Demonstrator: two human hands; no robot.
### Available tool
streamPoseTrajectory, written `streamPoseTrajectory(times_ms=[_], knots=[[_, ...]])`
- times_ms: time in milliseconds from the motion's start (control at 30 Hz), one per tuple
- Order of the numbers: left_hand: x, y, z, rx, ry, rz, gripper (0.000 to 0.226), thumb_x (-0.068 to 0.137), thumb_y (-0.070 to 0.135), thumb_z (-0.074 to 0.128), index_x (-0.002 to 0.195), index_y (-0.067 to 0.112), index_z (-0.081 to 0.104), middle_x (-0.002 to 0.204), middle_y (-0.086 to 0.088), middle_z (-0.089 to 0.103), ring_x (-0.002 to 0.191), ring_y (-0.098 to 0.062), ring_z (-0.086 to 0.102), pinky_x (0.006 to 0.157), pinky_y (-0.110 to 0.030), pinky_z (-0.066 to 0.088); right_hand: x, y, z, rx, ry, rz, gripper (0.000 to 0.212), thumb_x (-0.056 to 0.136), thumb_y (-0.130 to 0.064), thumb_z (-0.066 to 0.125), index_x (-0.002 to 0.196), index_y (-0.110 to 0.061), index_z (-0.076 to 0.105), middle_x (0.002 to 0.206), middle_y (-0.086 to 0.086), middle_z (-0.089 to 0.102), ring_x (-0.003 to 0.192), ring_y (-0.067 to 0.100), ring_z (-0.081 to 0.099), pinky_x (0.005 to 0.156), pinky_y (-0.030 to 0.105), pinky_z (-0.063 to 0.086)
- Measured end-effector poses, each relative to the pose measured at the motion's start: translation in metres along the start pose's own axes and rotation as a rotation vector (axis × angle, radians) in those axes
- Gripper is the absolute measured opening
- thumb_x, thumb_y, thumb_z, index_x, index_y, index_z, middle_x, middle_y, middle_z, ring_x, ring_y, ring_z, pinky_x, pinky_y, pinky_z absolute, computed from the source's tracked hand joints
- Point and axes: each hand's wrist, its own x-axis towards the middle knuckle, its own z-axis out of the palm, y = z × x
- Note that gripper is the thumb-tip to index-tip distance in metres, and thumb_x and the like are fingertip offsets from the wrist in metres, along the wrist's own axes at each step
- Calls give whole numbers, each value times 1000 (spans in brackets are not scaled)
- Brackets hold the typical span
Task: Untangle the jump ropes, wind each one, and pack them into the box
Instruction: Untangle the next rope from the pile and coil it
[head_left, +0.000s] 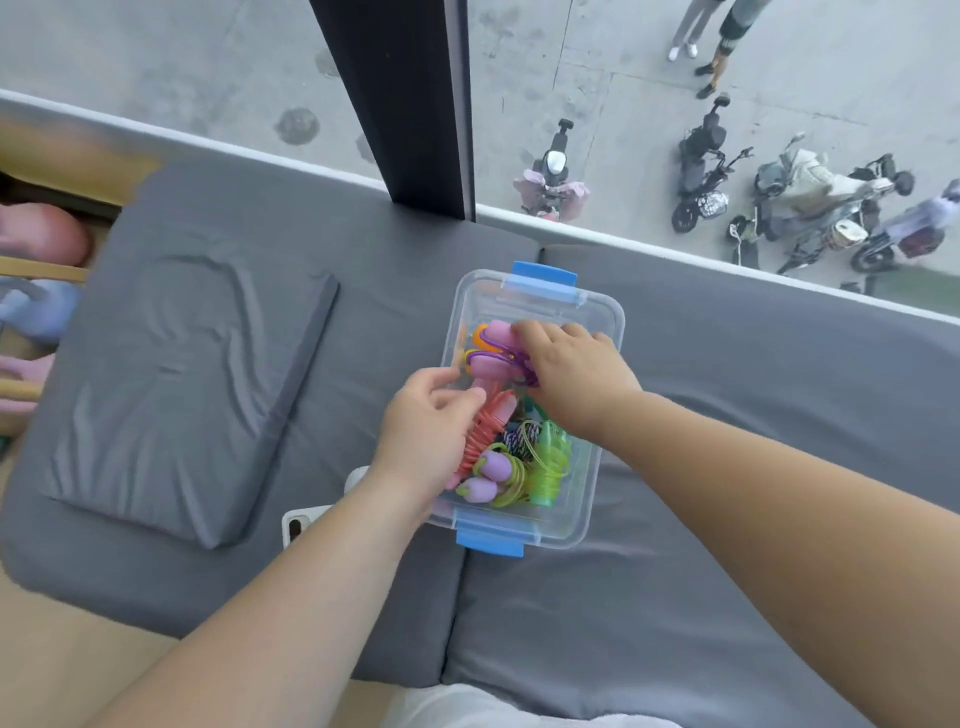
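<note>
Grey cushions (727, 493) carry the clear plastic box (617, 323), just toward 3 o'clock of the view's centre, with 2 blue latches (544, 283) at its 12 and 6 o'clock ends and no lid on it. Both hands reach inside. The right grip (574, 374) is curled over the pink-handled purple rope (497, 357) at the box's 12 o'clock end, grasping it. The left grip (426, 421), at the 9 o'clock wall, has thumb and fingers clenched around the coral rope (485, 431), which is coiled round a pink handle. A green rope (550, 462) lies wound at 5 o'clock, a lilac-handled yellow-green rope (493, 467) at 6 o'clock, and a dark striped rope (519, 434) between them. A white phone (298, 525) lies beside the box at 8 o'clock, and a grey pillow (171, 364) at 9 o'clock.
</note>
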Motion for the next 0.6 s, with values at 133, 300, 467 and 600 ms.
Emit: streamPoseTrajectory(times_ms=[133,300,467,600], knots=[[6,-27,-14,467,116,185,53,89,29,70,140,24,55,128,3,56,113,-22,58,102,-40,46,28,4,13,-89,121,-33,25,82,-22,66,103,-20,53,112,2,58,100,31,52,79,41,36],[10,-46,-19,705,-32,194,76,94,30,66,159,21,27,154,-1,38,139,-27,35,112,-34,28,34,1,34,-130,203,46,43,61,-12,79,100,-18,62,101,11,52,85,32,49,69,39,37],[16,-49,-17,757,-108,152,87,94,38,63,162,26,9,156,3,29,141,-25,29,110,-33,27,26,0,45,-55,131,10,65,70,-25,79,130,-13,56,126,20,53,115,41,50,100,52,40],[15,-48,-17,767,-121,76,92,93,45,63,162,29,5,159,-1,27,144,-29,28,113,-39,29,3,-8,38,-87,-85,4,69,92,-48,52,153,-27,27,165,14,11,151,38,7,122,57,7]])
